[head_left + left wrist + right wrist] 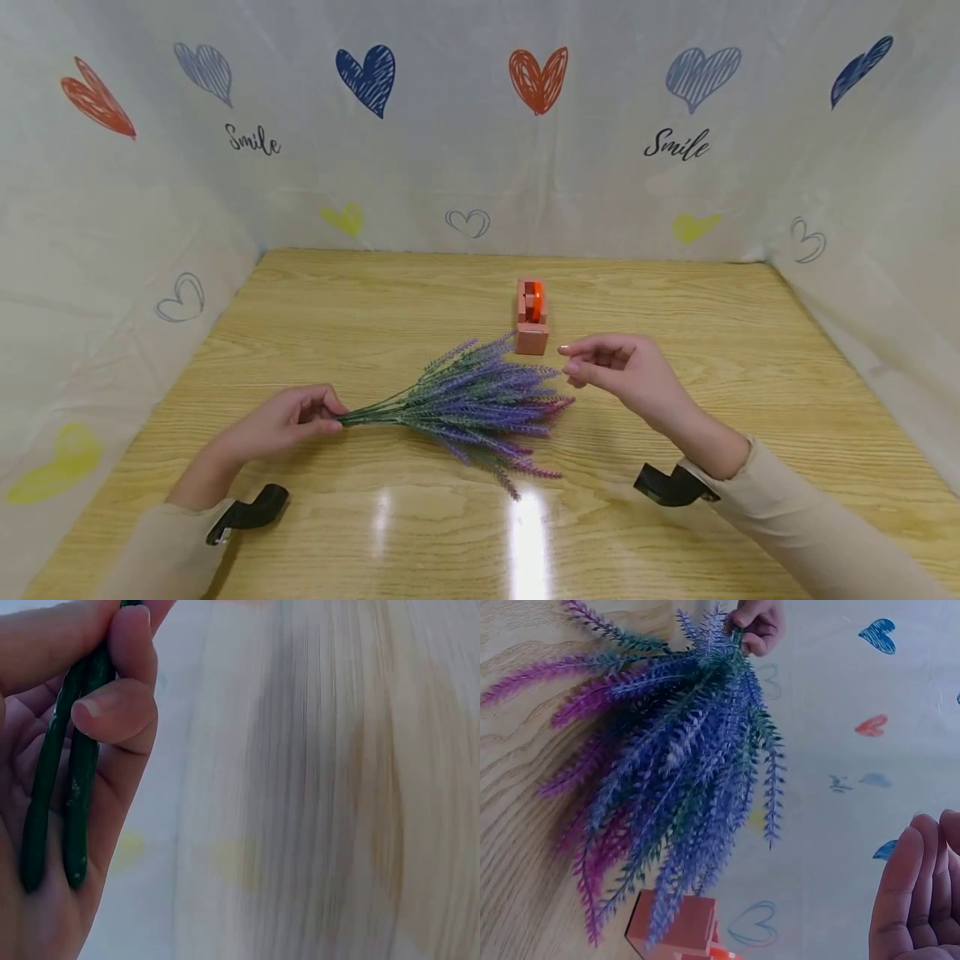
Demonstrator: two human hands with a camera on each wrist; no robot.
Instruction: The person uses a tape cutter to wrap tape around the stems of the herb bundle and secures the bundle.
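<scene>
My left hand [296, 421] grips the stems of a bunch of artificial lavender [487, 404], whose flower heads fan out to the right over the table. In the left wrist view two thick green stem ends [81, 780] run down along the palm, with fingers [120, 709] curled round them. My right hand [626, 371] is held just right of the blossom tips, fingers loosely bent and nothing between them. The right wrist view shows purple and pink spikes [682, 765] spread wide, with the right fingers [915, 892] at the lower right, apart from them.
A pink tape dispenser [532, 333] with an orange roll stands on the wooden table [375, 308] behind the flower tips. White cloth [420, 167] printed with hearts and "Smile" encloses the back and sides. Each wrist wears a black camera mount [251, 510].
</scene>
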